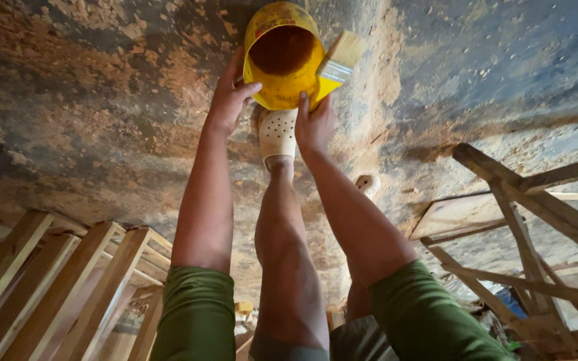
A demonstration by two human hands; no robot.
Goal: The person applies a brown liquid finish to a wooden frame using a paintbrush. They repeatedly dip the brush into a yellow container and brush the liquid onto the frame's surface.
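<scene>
1. The floor is stained concrete; wooden frames lie at the left.
2. The yellow bucket rests above the sandalled foot; its inside shows reddish-brown.
3. The left hand grips the bucket's side, fingers wrapped.
4. The right hand clamps a brush against the bucket rim.

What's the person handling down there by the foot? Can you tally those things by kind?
Yellow bucket, with brown liquid inside: 1
Paintbrush with a yellow handle: 1
Pale perforated clog in clear view: 1
Total: 3
The left hand and right hand both grip the bucket.
</scene>
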